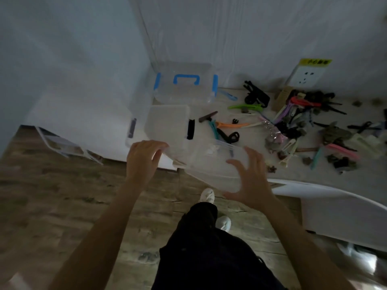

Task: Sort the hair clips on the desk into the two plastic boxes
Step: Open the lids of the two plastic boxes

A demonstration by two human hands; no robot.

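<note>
1. The person stands at the corner of a white desk, looking down, both bare arms reaching forward over a wood-pattern floor.
2. The left hand curls its fingers over the near left edge of a clear plastic box with black latches, which sits at the desk's left end.
3. The right hand is spread wide, fingers splayed against a clear lid that tilts off the desk's front edge, just beside the black-latched box. Whether the hand actually grips the lid or only presses on it, I cannot tell; the picture is blurred there.
4. A second clear box with a blue handle and blue latches sits closed behind the first, in the corner against the wall.
5. The hair clips lie scattered on the desk to the right of both boxes, none visibly inside either: a green one, an orange one, pink ones, and many black ones in a loose pile.
6. A white wall socket with a yellow label sits above the pile.
7. Dark trousers and pale shoes show below the hands.
</note>
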